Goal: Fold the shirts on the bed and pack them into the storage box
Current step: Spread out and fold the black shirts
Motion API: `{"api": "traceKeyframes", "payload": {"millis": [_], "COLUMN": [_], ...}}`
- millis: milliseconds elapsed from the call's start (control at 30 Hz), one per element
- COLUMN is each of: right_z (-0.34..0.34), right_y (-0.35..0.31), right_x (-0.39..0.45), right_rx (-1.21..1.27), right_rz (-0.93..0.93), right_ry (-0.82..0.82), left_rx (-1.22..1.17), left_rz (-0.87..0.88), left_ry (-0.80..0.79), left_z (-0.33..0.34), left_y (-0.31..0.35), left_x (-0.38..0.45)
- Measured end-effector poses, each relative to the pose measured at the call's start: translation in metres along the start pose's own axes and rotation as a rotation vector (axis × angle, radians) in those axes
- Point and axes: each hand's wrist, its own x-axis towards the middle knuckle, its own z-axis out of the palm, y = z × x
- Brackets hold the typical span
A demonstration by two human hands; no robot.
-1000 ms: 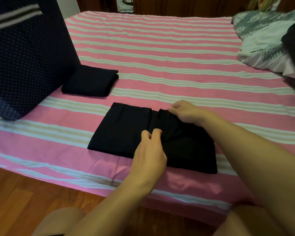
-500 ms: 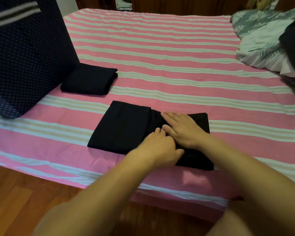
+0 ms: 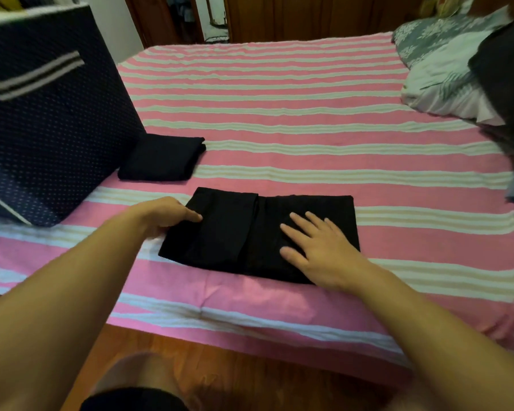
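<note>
Mid-fold on black shirt [image 3: 258,232], lying flat near the bed [image 3: 279,114] front edge. Right hand [image 3: 318,247] flat on right half, fingers straight, pressing, not gripping. Left hand [image 3: 166,215] at left edge, fingers curled round the hem, thumb on top. Likely next: keep right half pinned, bring left flap over in one pass, align edges, smooth crease. Folded shirt [image 3: 162,158] waiting just behind, touching storage box [image 3: 51,129]. Box upright at far left; inside not visible, contents unknown.
</note>
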Motion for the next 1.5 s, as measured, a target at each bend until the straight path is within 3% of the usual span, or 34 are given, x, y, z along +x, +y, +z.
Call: {"api": "traceKeyframes", "payload": {"millis": [67,133,233,333,400,467,500,600,667,733,833,967,1033,1100,1133,1200,1267,1367,1500], "right_z": [-0.013,-0.028,-0.04,-0.048,-0.045,-0.039,-0.035,-0.031,-0.032,-0.032,-0.03,-0.028,-0.031,-0.037,-0.038,-0.028,-0.017,-0.021,-0.061], "right_y": [-0.002,0.0,0.017,0.04,0.051,0.055,0.056,0.054,0.047,0.041,0.042,0.049,0.044,0.025,0.017,0.014,0.033,0.066,0.079], "right_x": [0.002,-0.001,-0.009,-0.011,-0.015,-0.015,-0.014,-0.008,-0.006,-0.002,-0.002,-0.008,-0.006,0.0,0.005,0.018,0.023,0.021,0.054], "right_rx": [0.338,0.617,0.955,1.467,1.588,1.512,1.459,1.21,0.976,0.833,0.809,0.563,0.349,0.168,0.111,0.012,-0.014,-0.071,-0.115], "right_rz": [0.096,0.226,0.376,0.499,0.564,0.619,0.637,0.655,0.64,0.653,0.73,0.767,0.675,0.431,0.295,0.229,0.384,0.497,0.191], "right_ry": [0.226,0.33,0.306,0.278,0.222,0.203,0.215,0.24,0.294,0.36,0.419,0.294,0.396,0.588,0.582,0.313,0.026,-0.083,-0.152], "left_rx": [-0.104,-0.183,-0.233,-0.092,-0.092,-0.173,-0.15,-0.013,0.047,0.164,0.276,0.473,0.654,0.707,0.699,0.68,0.666,0.619,0.587], "left_rz": [0.013,0.1,0.237,0.365,0.473,0.567,0.624,0.663,0.652,0.676,0.704,0.684,0.656,0.628,0.622,0.62,0.627,0.666,0.699], "left_ry": [-0.073,-0.099,-0.123,-0.104,-0.125,-0.18,-0.12,0.34,0.469,0.409,0.237,0.164,0.201,0.233,0.236,0.221,0.176,0.124,0.156], "left_z": [-0.007,-0.007,0.021,0.092,0.148,0.186,0.192,0.171,0.153,0.145,0.154,0.171,0.181,0.189,0.192,0.193,0.191,0.191,0.194], "left_y": [0.023,0.054,0.108,0.15,0.165,0.163,0.155,0.112,0.075,0.047,0.039,0.059,0.06,0.055,0.054,0.056,0.058,0.053,0.047], "left_x": [-0.019,-0.036,-0.064,-0.095,-0.113,-0.117,-0.114,-0.094,-0.087,-0.082,-0.073,-0.051,-0.041,-0.037,-0.036,-0.036,-0.036,-0.035,-0.03]}}
